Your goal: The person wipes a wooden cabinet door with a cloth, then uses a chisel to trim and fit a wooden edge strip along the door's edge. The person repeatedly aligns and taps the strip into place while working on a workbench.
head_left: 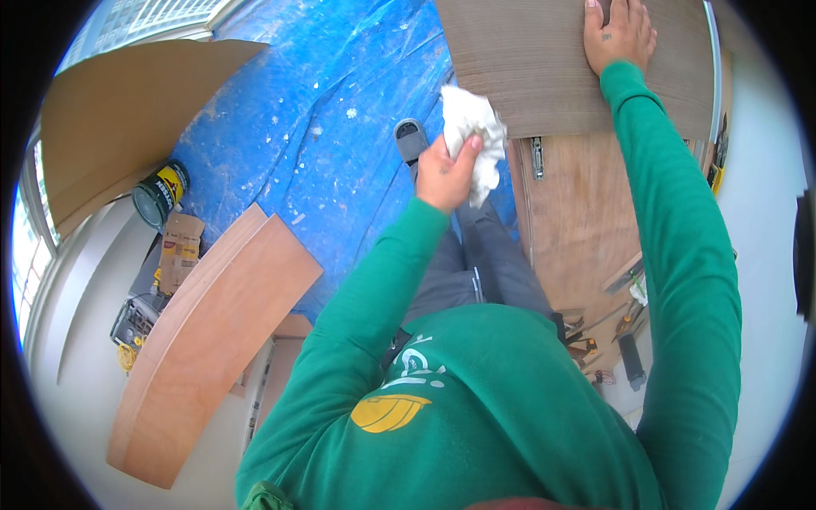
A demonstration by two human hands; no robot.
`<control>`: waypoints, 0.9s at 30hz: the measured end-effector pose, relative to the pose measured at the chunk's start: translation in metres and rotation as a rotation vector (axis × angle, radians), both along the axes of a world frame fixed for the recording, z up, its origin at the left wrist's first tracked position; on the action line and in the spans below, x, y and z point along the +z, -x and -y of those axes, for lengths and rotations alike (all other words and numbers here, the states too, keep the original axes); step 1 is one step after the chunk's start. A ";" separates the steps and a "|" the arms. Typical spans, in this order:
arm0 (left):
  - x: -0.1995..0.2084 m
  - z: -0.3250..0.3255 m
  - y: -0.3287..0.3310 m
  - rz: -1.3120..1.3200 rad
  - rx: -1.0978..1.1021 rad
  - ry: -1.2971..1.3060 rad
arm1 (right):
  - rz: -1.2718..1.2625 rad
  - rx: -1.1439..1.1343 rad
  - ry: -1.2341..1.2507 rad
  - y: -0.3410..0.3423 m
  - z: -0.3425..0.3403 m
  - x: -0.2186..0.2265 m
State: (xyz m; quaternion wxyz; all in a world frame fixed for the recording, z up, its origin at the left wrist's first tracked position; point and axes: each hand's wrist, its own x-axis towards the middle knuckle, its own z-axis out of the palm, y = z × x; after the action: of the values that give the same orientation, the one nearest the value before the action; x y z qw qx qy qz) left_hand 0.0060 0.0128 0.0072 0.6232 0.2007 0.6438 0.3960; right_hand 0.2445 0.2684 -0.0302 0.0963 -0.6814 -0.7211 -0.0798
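My left hand (449, 172) grips a crumpled white cloth (473, 136) at the lower left corner of a grey-brown laminate panel (531, 68). My right hand (618, 32) lies flat with fingers spread on the top part of that panel. Both arms wear green sleeves. The panel rests on a brown plywood cabinet piece (578, 212) with a metal hinge (536, 157).
A blue tarp (323, 110) covers the floor, with a grey slipper (411, 140) on it. Curved plywood boards (212, 331) lie at left, beside a paint can (159, 194) and cardboard boxes (178, 251). Hand tools (625, 340) lie at right. A large cardboard sheet (119, 110) leans far left.
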 end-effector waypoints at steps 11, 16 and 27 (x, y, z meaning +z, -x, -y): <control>-0.009 0.034 0.066 0.191 0.007 0.093 | 0.018 -0.026 0.044 0.003 0.003 0.010; 0.008 -0.025 0.054 0.247 -0.224 -0.077 | 0.009 -0.031 0.060 0.003 0.002 0.008; -0.041 -0.092 0.020 -0.336 -0.083 -0.286 | -0.009 -0.030 0.056 0.005 0.005 0.013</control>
State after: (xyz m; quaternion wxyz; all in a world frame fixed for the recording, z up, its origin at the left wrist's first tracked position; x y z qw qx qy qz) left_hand -0.0142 0.1046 -0.0336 0.4883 0.3766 0.6669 0.4183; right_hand 0.2392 0.2631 -0.0168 0.0792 -0.6949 -0.7124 -0.0578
